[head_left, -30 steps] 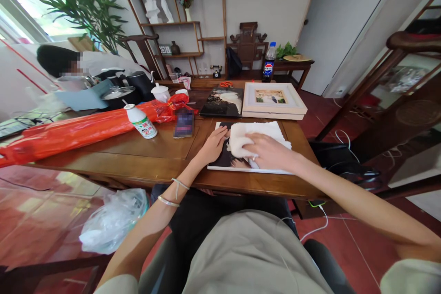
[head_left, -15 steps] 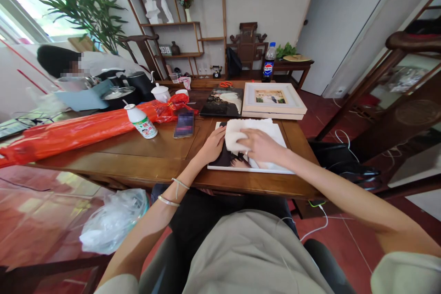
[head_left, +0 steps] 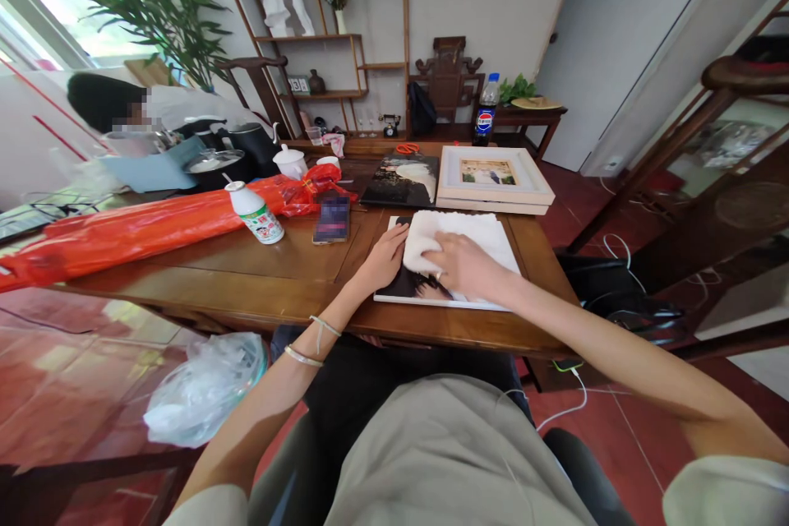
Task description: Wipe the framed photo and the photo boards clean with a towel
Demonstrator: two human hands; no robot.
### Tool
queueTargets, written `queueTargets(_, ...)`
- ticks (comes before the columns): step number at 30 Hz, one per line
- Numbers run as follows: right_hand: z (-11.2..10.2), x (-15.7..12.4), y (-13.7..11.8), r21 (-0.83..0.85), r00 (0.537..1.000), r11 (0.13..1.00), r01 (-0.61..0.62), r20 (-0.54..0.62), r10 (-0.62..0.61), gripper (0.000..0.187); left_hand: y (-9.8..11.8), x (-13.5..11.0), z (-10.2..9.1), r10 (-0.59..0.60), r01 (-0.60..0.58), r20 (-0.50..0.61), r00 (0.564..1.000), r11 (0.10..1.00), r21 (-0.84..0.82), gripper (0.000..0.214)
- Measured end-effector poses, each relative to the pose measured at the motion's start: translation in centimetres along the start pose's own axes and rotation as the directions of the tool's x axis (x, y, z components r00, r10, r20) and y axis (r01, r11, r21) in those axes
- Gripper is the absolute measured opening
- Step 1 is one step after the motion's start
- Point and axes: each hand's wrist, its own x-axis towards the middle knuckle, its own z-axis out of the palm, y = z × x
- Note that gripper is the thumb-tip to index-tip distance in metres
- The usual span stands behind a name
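A photo panel (head_left: 403,288) with white edges lies flat on the wooden table in front of me. My left hand (head_left: 385,257) rests on its left side, fingers stretched out and holding nothing. My right hand (head_left: 467,265) presses a folded white cloth (head_left: 424,234) onto the panel's surface, with the fingers gripping its near part. The cloth and this hand hide much of the picture; dark areas and part of a figure show below them.
Behind the panel lie a dark photo board (head_left: 394,191) and a white picture frame (head_left: 542,187), with a cola bottle (head_left: 485,119) beyond. To the left are a phone (head_left: 331,220), a white bottle (head_left: 259,218) and a long red wrapped bundle (head_left: 141,226). Another person (head_left: 191,113) leans at the far left.
The right hand and cloth have shifted only slightly on the panel. My left hand stays on the panel's left side. The whole view has moved a little.
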Motion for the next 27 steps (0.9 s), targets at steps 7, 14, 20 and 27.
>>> queueTargets(7, 1.3, -3.9, -9.3, -0.144, 0.987, 0.989, -0.046, -0.159, 0.023, 0.025, -0.3, -0.1, -0.1, -0.011, 0.011, -0.017, 1.000, 1.000, -0.005, 0.041)
queueTargets(14, -0.8, -0.2, -3.7, -0.063, 0.996, 0.994, -0.088, 0.030, 0.090, 0.027, -0.4, -0.1, -0.2, 0.062, -0.062, 0.009, 0.998, 0.998, -0.021, 0.041)
queueTargets(20, 0.0, 3.9, 2.7, 0.018, 0.975, 0.975, -0.220, -0.011, 0.220, 0.031, 0.4, -0.2, 0.0, 0.010, -0.009, -0.032, 0.999, 1.000, 0.016, 0.040)
queueTargets(27, 1.3, 9.9, 4.4, 0.214, 0.999, 0.977, 0.016, -0.054, -0.004, 0.031, 0.1, 0.0, 0.0, 0.005, -0.004, -0.039, 0.999, 0.999, 0.038, 0.038)
